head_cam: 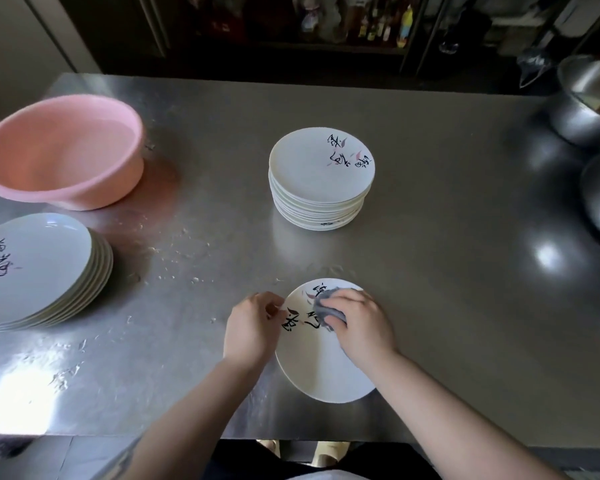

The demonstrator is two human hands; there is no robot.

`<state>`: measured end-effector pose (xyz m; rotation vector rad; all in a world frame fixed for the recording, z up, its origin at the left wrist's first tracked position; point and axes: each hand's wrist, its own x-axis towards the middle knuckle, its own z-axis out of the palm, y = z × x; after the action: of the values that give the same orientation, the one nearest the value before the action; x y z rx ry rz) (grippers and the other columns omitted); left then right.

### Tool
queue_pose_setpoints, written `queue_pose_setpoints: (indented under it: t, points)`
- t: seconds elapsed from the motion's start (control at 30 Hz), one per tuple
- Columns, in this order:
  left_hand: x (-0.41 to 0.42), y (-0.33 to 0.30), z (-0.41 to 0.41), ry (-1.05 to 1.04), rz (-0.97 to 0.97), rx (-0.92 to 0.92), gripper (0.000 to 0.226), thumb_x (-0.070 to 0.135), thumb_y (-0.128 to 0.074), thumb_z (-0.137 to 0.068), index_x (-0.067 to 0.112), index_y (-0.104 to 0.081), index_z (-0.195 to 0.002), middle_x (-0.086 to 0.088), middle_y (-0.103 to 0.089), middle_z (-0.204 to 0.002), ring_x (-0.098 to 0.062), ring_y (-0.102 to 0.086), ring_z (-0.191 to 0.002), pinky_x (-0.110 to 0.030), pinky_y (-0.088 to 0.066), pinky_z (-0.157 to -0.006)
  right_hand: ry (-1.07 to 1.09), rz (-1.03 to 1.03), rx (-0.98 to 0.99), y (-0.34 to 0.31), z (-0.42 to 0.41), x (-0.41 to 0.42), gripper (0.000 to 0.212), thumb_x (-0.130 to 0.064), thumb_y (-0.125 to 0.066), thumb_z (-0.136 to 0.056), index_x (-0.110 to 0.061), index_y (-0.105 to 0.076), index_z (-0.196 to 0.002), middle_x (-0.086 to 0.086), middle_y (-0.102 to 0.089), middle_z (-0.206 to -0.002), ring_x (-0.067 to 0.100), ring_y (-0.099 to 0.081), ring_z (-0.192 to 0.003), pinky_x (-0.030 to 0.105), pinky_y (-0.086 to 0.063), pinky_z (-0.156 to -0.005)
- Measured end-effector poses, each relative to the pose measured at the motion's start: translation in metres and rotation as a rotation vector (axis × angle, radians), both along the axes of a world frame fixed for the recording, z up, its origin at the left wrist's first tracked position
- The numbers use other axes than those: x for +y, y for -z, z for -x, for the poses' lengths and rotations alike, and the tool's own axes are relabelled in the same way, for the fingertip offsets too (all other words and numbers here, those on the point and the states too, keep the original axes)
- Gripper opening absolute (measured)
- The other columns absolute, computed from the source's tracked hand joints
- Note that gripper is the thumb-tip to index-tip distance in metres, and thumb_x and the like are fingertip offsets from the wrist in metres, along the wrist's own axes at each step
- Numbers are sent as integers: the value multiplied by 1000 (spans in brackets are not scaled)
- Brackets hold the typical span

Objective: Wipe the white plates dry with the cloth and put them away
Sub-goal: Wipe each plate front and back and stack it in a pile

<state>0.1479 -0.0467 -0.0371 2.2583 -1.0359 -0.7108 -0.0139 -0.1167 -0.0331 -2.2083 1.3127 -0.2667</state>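
The steel counter (430, 237) fills most of the view and carries everything; small water drops lie on it at about 8 o'clock from the middle. At 10 o'clock stands a pink basin (63, 150), tilted a little toward the person. Below it, at 9 o'clock, a stack of large white plates (39, 271) reaches the left edge of the picture; its top plate has black brush writing. At 12 o'clock from the hands, well apart from them, stands a second stack of smaller white plates (321, 178), with black writing and pink marks on the top one. At 2 and 3 o'clock, at the right edge, metal bowls (582, 98) are partly in view.

Near the front edge of the counter, at 6 o'clock, is the single white plate (321, 368) that the person works on. It has the same black writing and pink marks. It seems tilted, with its left side raised, but this cannot be told surely.

The left hand (252, 332) pinches the left rim of this plate with curled fingers. The right hand (361, 325) lies over the upper part of the plate, its fingers curled around a small grey cloth (326, 306), and it presses the cloth on the plate surface. Both forearms come in from the bottom of the picture.
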Motion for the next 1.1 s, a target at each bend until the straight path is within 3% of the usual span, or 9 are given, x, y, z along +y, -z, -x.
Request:
queue_pose_setpoints:
  t: [0.23,0.37,0.5,0.67,0.8,0.9,0.97,1.1]
  points:
    - [1,6,0,-13,4,9,10,13,-67,-83,19,-71,-88,3,-68,-85,-18,-62,-77,-27,-47,-68,-355,-102,-13,4,10,35,18,-27,-66,-81,-31,-74,-98,-17,-59,-104,5,-47,-104,32,-45,-82]
    - [2,6,-1,27,45,-6,11,7,-66,-80,17,-71,-81,4,-65,-79,-18,-60,-74,-28,-47,-64,-160,-64,-13,2,42,18,18,-17,-74,-76,-26,-76,-91,-16,-63,-95,9,-54,-98,29,-48,-78]
    - [0,3,-5,79,19,-35,10,6,-65,-76,15,-68,-75,3,-62,-72,-22,-59,-71,-33,-48,-63,-23,9,13,4,25,-2,20,-14,-71,-81,-23,-76,-99,-11,-65,-102,15,-55,-101,32,-49,-82]
    - [-7,-7,-14,96,-103,25,17,12,-67,-72,28,-66,-77,14,-64,-70,-14,-64,-75,-26,-50,-66,-30,-90,-34,2,16,-9,21,-11,-70,-77,-22,-76,-94,-8,-66,-100,17,-61,-95,29,-48,-81]
    - [-28,-11,-16,108,-34,92,25,13,-71,-74,27,-72,-95,13,-68,-77,-16,-66,-82,-26,-52,-76,8,43,-148,-4,2,-22,22,-6,-74,-74,-14,-75,-94,-1,-68,-96,21,-61,-91,28,-47,-78]
    - [-39,-8,-13,168,-51,82,15,19,-73,-79,22,-75,-93,3,-71,-82,-19,-67,-85,-28,-52,-74,-126,106,-83,-6,-18,-23,22,-3,-71,-74,-11,-74,-95,1,-67,-99,24,-59,-99,32,-49,-81]
    - [-41,-5,-13,196,-61,68,8,19,-70,-82,19,-76,-87,-2,-70,-81,-24,-67,-84,-29,-50,-70,-197,173,-52,-3,-25,-23,19,0,-71,-71,-11,-74,-87,2,-66,-91,26,-61,-93,28,-48,-72]
    - [-38,-1,-14,173,-90,7,11,19,-66,-84,19,-75,-91,-2,-71,-87,-24,-65,-86,-28,-49,-69,-154,203,24,3,-20,-29,13,-9,-67,-80,-14,-74,-88,-2,-64,-94,20,-57,-97,30,-49,-67]
